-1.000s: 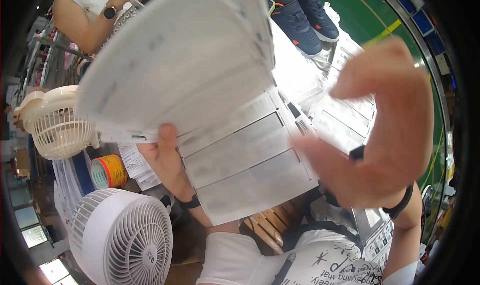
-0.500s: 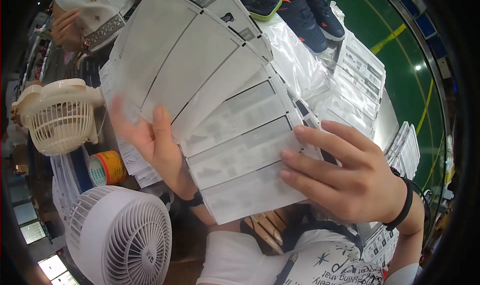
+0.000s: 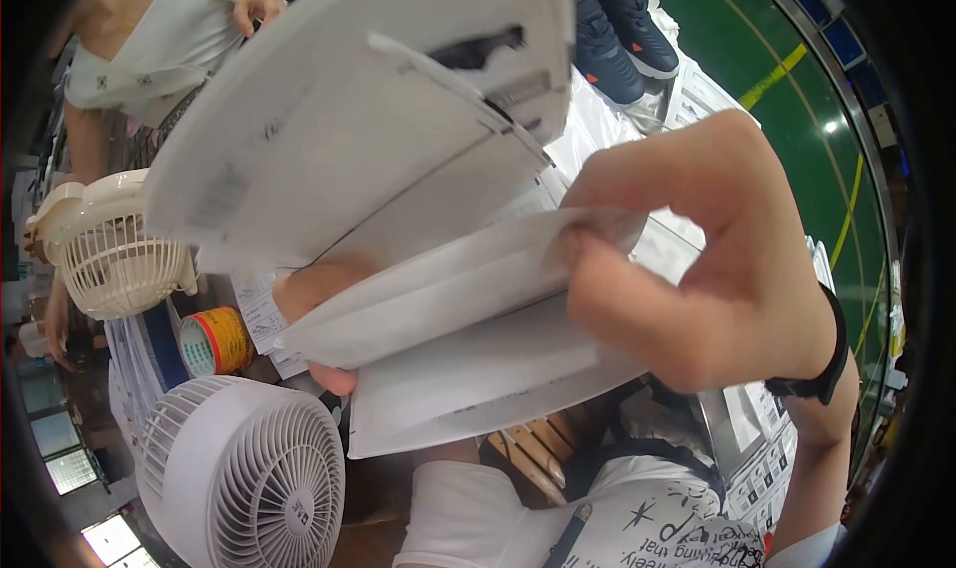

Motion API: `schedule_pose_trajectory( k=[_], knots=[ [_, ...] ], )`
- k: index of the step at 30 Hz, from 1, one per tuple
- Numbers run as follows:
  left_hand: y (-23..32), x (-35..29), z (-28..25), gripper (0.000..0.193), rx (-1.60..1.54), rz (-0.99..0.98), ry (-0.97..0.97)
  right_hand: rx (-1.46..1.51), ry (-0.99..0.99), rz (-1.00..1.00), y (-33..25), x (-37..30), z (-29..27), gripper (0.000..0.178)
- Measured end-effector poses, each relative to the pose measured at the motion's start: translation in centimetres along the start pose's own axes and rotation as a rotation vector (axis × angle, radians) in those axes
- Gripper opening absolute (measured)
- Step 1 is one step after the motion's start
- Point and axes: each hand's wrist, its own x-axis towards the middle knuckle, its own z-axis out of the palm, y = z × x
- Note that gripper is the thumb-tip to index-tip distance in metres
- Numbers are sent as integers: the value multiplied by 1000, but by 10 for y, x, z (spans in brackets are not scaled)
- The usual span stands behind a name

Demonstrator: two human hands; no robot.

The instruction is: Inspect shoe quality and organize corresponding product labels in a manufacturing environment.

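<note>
A fanned bundle of thin white printed sheets [image 3: 398, 160] fills the middle, bent and partly blurred; a dark shoe picture shows on the top one. My left hand [image 3: 324, 287] is closed on the bundle's left end, with most of the hand hidden behind the paper. The thumb and fingers of my right hand [image 3: 722, 289] pinch the right edge of a curled sheet [image 3: 438, 294] lifted in the middle. Below it lies another white sheet [image 3: 498, 379], sloping over my lap.
Two dark blue shoes with orange trim [image 3: 622, 35] stand at the far right on plastic-wrapped stacks. On the left are a beige fan [image 3: 119, 254], a tape roll [image 3: 219, 341] and a white fan [image 3: 254, 478]. Another person's hand [image 3: 259, 8] is at the far left.
The fanned sheets have swung up and curled apart. My right hand has gone from resting spread on their edge to pinching one. Another person has shifted at the far left.
</note>
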Motion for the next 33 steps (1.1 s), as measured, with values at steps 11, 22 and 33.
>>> schedule_pose_trajectory(
  k=[11, 22, 33],
  knots=[
    [-11, -1, 45, 41, 267, 114, 439, -178, 10, -485, -14, -48, 20, 11],
    [-8, 27, 86, 52, 1255, -86, 1241, -293, -258, -529, -8, -79, 7, 18],
    [6, 46, 72, 48, 569, -105, 1455, -12, -131, -367, 0, -68, -16, 14]
  ],
)
